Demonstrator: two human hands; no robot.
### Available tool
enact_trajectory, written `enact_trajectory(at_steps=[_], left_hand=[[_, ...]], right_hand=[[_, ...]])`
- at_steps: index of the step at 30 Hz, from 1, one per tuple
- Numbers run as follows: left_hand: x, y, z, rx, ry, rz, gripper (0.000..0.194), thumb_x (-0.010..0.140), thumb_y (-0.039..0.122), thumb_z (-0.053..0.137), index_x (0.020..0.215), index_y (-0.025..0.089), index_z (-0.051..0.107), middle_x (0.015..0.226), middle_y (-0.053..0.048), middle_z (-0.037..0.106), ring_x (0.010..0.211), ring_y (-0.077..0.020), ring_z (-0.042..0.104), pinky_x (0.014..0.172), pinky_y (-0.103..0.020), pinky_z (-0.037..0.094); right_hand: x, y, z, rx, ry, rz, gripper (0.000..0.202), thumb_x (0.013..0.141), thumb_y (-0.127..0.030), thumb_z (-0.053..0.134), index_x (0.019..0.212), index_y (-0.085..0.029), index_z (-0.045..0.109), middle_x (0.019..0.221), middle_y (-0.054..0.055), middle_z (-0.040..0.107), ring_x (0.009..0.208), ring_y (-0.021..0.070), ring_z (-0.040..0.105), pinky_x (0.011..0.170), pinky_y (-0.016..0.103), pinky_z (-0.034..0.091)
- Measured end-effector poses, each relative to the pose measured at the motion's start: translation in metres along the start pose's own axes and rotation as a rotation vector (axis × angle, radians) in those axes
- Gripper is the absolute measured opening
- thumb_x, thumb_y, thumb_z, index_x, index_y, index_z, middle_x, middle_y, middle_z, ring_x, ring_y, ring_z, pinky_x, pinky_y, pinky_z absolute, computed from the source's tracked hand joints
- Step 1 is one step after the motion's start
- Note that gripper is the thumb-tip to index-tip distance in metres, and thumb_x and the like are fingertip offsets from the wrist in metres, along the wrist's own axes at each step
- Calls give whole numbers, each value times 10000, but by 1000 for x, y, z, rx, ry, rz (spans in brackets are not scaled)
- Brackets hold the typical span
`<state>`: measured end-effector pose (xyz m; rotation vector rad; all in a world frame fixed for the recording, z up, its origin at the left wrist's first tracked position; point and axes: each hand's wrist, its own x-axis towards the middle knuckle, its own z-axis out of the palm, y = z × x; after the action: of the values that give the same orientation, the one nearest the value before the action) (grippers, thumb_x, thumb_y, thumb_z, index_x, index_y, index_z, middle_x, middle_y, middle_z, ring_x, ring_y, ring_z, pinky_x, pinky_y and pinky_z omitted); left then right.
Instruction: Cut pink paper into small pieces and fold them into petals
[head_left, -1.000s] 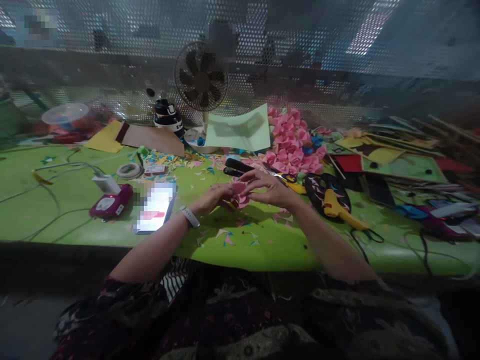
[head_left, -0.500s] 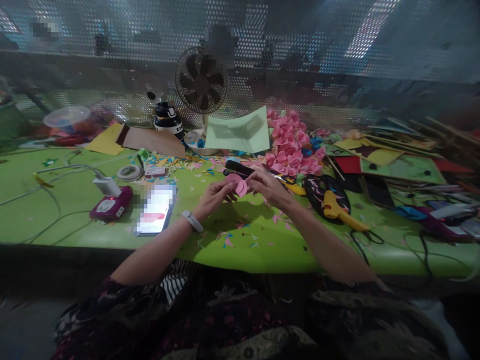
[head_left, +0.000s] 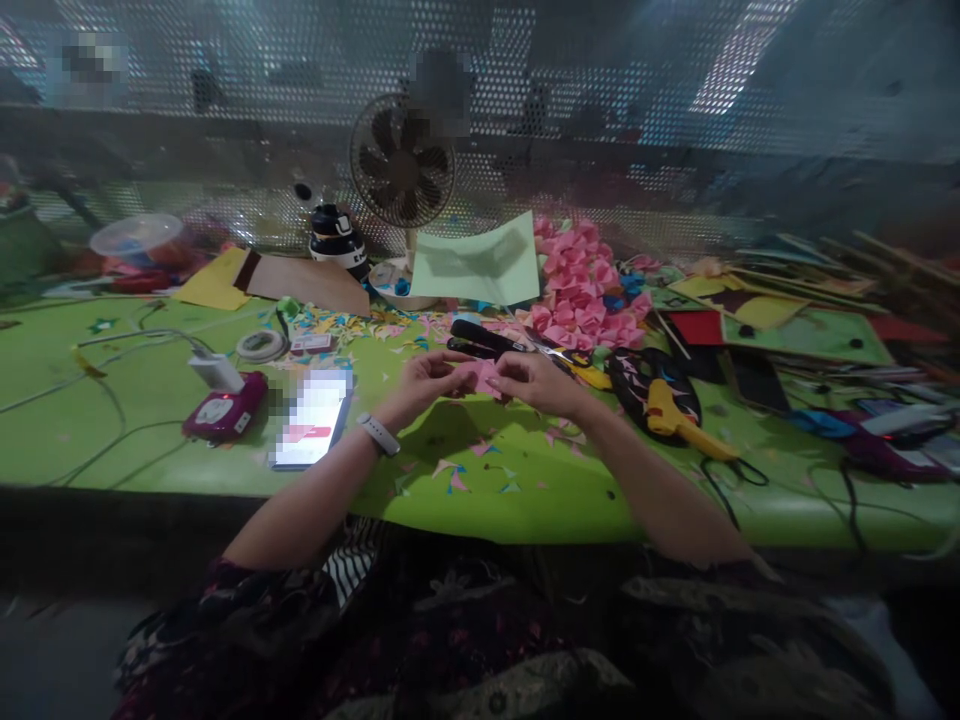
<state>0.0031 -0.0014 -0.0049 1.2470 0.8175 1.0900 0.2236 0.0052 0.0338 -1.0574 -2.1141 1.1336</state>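
Note:
A small piece of pink paper (head_left: 482, 377) is held up over the green table (head_left: 540, 505) between my two hands. My left hand (head_left: 431, 383) pinches its left side, and a white watch band circles that wrist. My right hand (head_left: 532, 383) grips its right side between thumb and finger. Fingers cover part of the paper's outline. Just behind the hands lie black-handled scissors (head_left: 478, 335). Pink, blue and white paper scraps (head_left: 457, 475) are scattered beneath. A heap of folded pink paper pieces (head_left: 581, 285) rises beyond my right hand.
On the left are a lit phone (head_left: 313, 420), a purple power strip (head_left: 229, 408) and a tape roll (head_left: 261, 345). A yellow glue gun (head_left: 679, 425) rests at right, its cord near the edge. A fan (head_left: 403, 165) and a green sheet (head_left: 476, 265) stand behind.
The pink paper, earlier showing a rounded, curled shape, now appears flatter and more angular between my fingers. My hands have shifted slightly and my right fingers have closed further over it.

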Motion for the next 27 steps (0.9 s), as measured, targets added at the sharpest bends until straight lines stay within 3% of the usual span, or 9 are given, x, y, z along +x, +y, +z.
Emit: enact_trajectory(at_steps=[5, 10, 27], left_hand=[[0, -2, -1, -8, -45, -105, 521, 641, 419, 903, 1032, 122, 729, 899, -89, 783, 753, -169, 743, 724, -305, 593], [0, -2, 1, -4, -47, -176, 533, 575, 467, 927, 941, 118, 756, 866, -85, 783, 742, -169, 738, 736, -301, 595], [-4, 2, 3, 2, 25, -151, 505, 576, 526, 911, 862, 139, 758, 838, -76, 777, 688, -147, 714, 676, -260, 570]], right_hand=[[4, 8, 4, 54, 92, -4, 342, 815, -508, 695, 815, -186, 577, 701, 3, 629, 604, 144, 636, 596, 283, 512], [6, 14, 6, 91, 91, 14, 389, 811, -543, 707, 843, -174, 588, 705, 11, 641, 588, 136, 646, 583, 279, 543], [7, 6, 9, 357, 36, 65, 473, 702, -544, 830, 864, -146, 633, 726, 17, 693, 641, 119, 661, 632, 271, 588]])
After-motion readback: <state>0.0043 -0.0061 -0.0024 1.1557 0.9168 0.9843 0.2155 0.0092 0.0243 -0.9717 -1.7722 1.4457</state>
